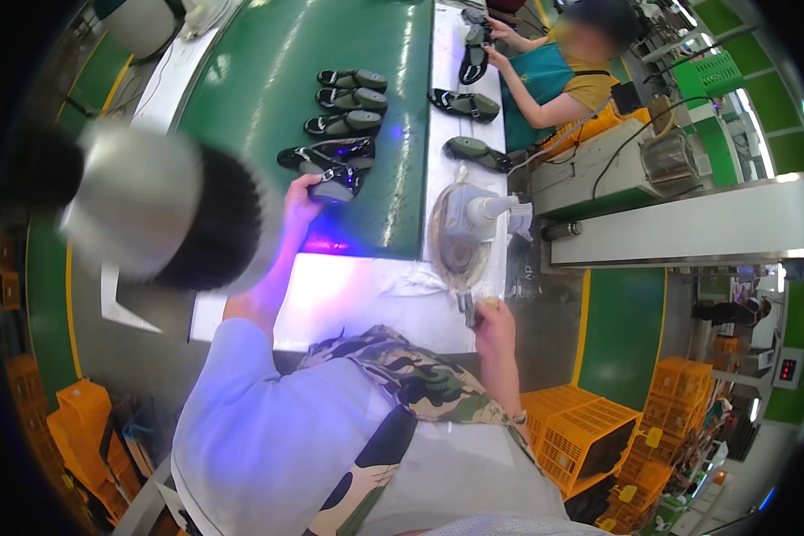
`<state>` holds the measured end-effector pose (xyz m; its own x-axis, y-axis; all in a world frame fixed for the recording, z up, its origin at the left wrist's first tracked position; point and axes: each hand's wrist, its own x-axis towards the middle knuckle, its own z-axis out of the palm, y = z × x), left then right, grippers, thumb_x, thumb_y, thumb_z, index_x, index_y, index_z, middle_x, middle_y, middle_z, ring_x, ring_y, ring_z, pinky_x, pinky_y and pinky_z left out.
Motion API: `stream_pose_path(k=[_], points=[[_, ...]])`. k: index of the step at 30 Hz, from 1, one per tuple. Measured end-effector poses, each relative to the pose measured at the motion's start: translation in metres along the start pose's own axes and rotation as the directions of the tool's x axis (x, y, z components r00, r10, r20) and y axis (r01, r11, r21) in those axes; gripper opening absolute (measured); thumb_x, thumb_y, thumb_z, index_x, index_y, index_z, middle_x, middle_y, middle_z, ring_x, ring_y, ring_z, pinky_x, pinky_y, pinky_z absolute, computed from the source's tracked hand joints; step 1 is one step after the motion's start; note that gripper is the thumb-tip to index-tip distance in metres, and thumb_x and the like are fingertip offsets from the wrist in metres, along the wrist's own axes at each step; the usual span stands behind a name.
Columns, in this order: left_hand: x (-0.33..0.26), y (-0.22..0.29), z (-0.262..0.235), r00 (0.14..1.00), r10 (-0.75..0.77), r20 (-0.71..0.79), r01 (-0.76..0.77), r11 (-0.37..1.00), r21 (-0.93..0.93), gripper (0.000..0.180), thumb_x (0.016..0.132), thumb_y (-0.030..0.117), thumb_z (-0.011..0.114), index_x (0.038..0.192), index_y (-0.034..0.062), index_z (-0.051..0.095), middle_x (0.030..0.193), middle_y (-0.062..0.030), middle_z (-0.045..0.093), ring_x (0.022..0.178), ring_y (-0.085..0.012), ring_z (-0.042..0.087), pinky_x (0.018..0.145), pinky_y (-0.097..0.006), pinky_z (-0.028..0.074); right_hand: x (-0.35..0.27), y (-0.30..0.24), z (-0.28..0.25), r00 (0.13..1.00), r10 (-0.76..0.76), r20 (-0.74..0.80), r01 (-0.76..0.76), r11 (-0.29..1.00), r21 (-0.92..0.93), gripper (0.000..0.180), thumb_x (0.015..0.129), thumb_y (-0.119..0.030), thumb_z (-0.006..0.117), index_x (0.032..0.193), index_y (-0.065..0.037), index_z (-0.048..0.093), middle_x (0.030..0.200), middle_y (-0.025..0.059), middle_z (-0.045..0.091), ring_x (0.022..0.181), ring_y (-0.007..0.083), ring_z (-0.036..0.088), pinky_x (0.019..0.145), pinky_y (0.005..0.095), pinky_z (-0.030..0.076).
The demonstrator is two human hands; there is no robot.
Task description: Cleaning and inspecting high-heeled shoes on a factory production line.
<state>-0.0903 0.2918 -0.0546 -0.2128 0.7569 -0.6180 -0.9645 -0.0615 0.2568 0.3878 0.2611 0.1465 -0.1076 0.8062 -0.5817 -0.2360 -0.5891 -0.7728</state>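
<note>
Okay so a big blurry white-and-black cylinder (pixel 174 214) blocks a chunk of the left side, and the orange plastic crates (pixel 581 433) at lower right run off toward the dark rim. The left hand (pixel 303 198) has its fingers closed on a glossy black strappy shoe (pixel 337 185) near the close end of the shiny green work surface (pixel 330 234); can't tell if it's resting or slightly lifted. It's got a silvery buckle and a smooth grey part facing up. The right hand (pixel 494 323) has curled fingers by a dark stubby piece (pixel 467 309), but I can't tell if it's gripped.

Count: three similar shoes (pixel 350 99) in a row farther up, plus at least one overlapping the held one. Two more lie on the white strip (pixel 442 170), near one translucent bottle (pixel 480 210) in one round pan (pixel 439 234). One co-worker (pixel 545 94) is handling shoes too, partly cut off up top.
</note>
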Motion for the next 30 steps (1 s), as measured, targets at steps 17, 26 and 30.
stream_pose_path(k=[17, 26, 30], points=[[-0.300, -0.027, 0.091, 0.197, 0.323, 0.926, -0.863, -0.391, 0.321, 0.065, 0.064, 0.010, 0.090, 0.118, 0.0028, 0.055, 0.118, -0.0144, 0.062, 0.110, -0.0255, 0.062, 0.098, -0.036, 0.050, 0.025, -0.032, 0.200, 0.678, -0.227, 0.699, 0.419, 0.901, -0.114, 0.023, 0.077, -0.001, 0.076, 0.089, -0.004, 0.057, 0.081, 0.0017, 0.060, 0.070, 0.0089, 0.057, 0.062, 0.0235, 0.047], [-0.332, -0.039, 0.126, 0.215, 0.260, 0.941, -0.840, -0.442, 0.314, 0.055, 0.068, 0.009, 0.084, 0.116, -0.0002, 0.059, 0.114, -0.0171, 0.065, 0.102, -0.0279, 0.067, 0.089, -0.035, 0.053, 0.019, -0.035, 0.203, 0.619, -0.242, 0.747, 0.396, 0.918, -0.031, 0.020, 0.079, 0.000, 0.074, 0.089, -0.004, 0.057, 0.080, 0.0023, 0.060, 0.070, 0.0098, 0.057, 0.062, 0.0248, 0.047], [-0.335, -0.054, 0.144, 0.249, 0.220, 0.943, -0.793, -0.513, 0.329, 0.056, 0.066, 0.009, 0.084, 0.115, -0.0004, 0.059, 0.110, -0.0160, 0.067, 0.096, -0.0268, 0.069, 0.084, -0.034, 0.055, 0.017, -0.037, 0.188, 0.572, -0.137, 0.808, 0.237, 0.971, -0.003, 0.021, 0.079, 0.000, 0.073, 0.090, -0.004, 0.056, 0.081, 0.0040, 0.061, 0.070, 0.0123, 0.059, 0.062, 0.0267, 0.048]])
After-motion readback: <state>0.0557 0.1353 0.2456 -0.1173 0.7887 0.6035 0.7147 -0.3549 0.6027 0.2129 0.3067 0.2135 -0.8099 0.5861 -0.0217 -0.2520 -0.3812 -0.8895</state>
